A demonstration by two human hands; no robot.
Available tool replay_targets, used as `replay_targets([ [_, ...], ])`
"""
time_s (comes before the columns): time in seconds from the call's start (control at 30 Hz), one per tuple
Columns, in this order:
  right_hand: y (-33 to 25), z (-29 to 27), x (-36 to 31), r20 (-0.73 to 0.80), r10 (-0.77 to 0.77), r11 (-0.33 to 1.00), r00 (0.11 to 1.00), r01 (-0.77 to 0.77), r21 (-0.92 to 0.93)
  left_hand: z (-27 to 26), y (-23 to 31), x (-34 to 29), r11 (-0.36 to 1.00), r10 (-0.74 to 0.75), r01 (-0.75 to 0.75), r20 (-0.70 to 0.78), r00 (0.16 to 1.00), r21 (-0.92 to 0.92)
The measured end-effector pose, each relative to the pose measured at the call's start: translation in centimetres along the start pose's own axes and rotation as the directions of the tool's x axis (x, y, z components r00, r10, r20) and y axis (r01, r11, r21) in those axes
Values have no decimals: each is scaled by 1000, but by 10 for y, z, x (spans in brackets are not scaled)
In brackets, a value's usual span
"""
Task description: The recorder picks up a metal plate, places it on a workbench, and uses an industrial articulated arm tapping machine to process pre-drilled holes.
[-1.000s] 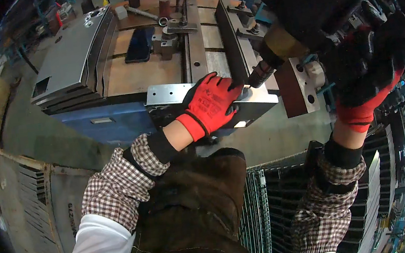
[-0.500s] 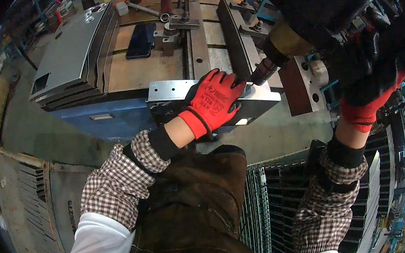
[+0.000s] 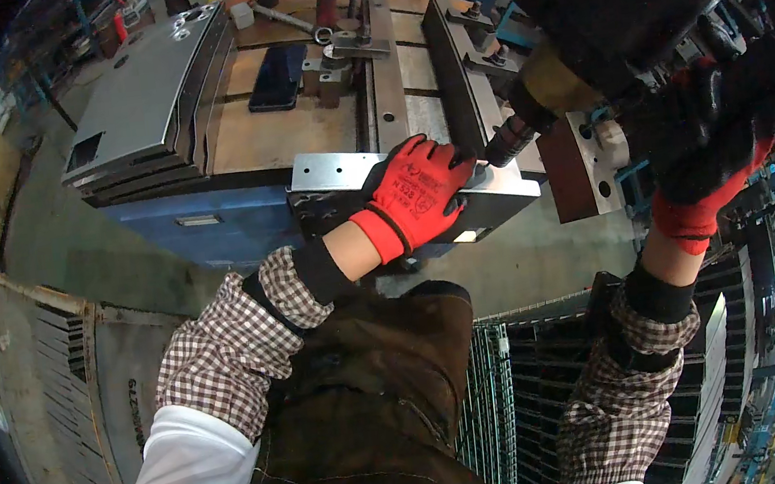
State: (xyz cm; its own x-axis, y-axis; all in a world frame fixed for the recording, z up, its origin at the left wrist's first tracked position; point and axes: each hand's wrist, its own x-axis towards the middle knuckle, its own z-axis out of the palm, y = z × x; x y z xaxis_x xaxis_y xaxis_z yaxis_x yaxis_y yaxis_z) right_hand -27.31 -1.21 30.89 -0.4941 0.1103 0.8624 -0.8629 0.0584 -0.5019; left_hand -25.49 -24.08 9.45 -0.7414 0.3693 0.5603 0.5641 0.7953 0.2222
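Note:
My left hand (image 3: 415, 191), in a red glove with black fingers, grips a bent silver sheet-metal part (image 3: 333, 170) with small holes along its top. Its fingers lie over the top face and the thumb is lower, on the front. Just right of those fingers, a dark drill chuck (image 3: 512, 140) points down at the part's top; whether its tip touches cannot be told. My right hand (image 3: 724, 132), gloved alike, is raised beside the black machine head (image 3: 613, 1). Its fingers are curled round something dark that I cannot make out.
A stack of grey metal panels (image 3: 136, 94) lies on the left of the worktable (image 3: 267, 146). Behind my left hand are a black phone (image 3: 278, 78), a wrench (image 3: 286, 19) and a clamp block (image 3: 328, 81). A long steel bar (image 3: 384, 70) crosses the table. A drilled block (image 3: 580, 167) hangs right.
The table and its contents appear slightly further right in the picture. My left hand stays on the sheet-metal part, and my right hand remains raised with its fingers curled.

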Motion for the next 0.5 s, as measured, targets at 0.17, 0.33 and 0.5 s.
replay_targets([
  [0.17, 8, -7, -2, 214, -357, 726, 909, 414, -550, 0, 0, 1, 1000, -3, 3, 9, 1000, 11],
  [0.33, 2, 0, -2, 221, -373, 774, 901, 434, -462, 1, -1, -1, 1000, 10, -10, 7, 1000, 17],
  [0.5, -2, -8, 8, 370, -396, 632, 840, 542, -554, 2, -3, -2, 999, 32, -32, 6, 999, 43],
])
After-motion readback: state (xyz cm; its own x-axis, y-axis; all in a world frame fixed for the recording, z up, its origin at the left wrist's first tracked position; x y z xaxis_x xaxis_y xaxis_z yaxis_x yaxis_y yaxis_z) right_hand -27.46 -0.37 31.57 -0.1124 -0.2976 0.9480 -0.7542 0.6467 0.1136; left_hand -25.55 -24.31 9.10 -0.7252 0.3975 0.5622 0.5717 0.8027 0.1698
